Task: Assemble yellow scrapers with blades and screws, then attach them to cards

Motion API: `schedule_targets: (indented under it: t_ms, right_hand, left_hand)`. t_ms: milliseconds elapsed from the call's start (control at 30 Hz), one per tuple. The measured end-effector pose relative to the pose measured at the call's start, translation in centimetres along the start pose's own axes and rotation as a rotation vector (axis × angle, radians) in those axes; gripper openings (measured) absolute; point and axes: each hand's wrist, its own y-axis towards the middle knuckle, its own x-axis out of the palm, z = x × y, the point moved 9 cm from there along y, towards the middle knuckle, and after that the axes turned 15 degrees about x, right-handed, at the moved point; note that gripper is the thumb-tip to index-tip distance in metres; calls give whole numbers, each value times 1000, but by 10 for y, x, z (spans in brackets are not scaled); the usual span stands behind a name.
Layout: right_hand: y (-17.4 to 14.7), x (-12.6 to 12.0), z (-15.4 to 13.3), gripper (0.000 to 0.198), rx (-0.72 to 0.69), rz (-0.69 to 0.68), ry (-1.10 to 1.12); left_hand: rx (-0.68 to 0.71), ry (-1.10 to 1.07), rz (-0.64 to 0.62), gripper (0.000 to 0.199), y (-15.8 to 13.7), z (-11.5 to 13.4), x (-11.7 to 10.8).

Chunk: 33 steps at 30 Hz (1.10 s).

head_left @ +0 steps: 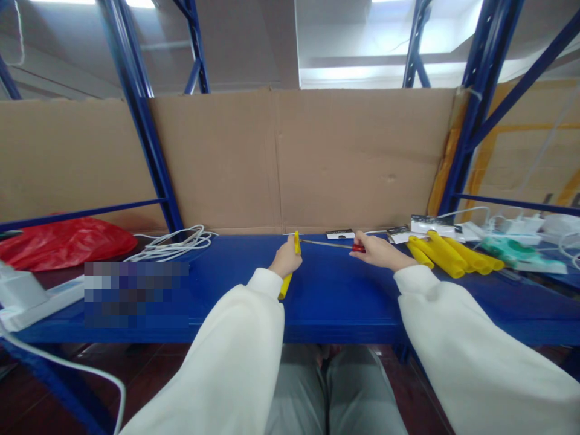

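Note:
My left hand is closed around a yellow tube, which sticks out above and below my fingers over the blue shelf top. My right hand grips the red handle of what looks like a screwdriver. Its long thin metal shaft points left, and its tip end reaches the upper part of the yellow tube by my left hand. Whether the tip touches or enters the tube I cannot tell. Several more yellow tubes lie in a pile right of my right hand.
Packets with black-and-white labels lie along the back. At the right are white chargers and a green wrapper. Coiled white cable, a red plastic bag and a white power strip occupy the left. Cardboard walls the back.

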Motion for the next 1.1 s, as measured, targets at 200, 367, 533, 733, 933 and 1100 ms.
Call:
schedule_targets:
  t_ms: [200, 367, 533, 733, 933, 1100]
  right_hand:
    - [-1, 0, 0, 14, -63, 42, -32]
    - [-1, 1, 4, 26, -24, 9, -20]
    - [-2, 5, 4, 21, -10, -8, 28]
    - [-2, 2, 6, 14, -10, 32, 52]
    - [-6, -3, 2, 24, 22, 4, 3]
    - [-6, -1, 2, 18, -2, 20, 56]
  left_hand:
    - [-9, 7, -12, 45, -1, 2, -2]
    - [10, 5, -12, 46, 0, 2, -1]
    - [8, 4, -14, 44, 0, 0, -1]
    - [17, 9, -29, 44, 1, 2, -1]
    - [12, 12, -29, 43, 1, 0, 0]
    - [14, 5, -26, 40, 2, -1, -1]
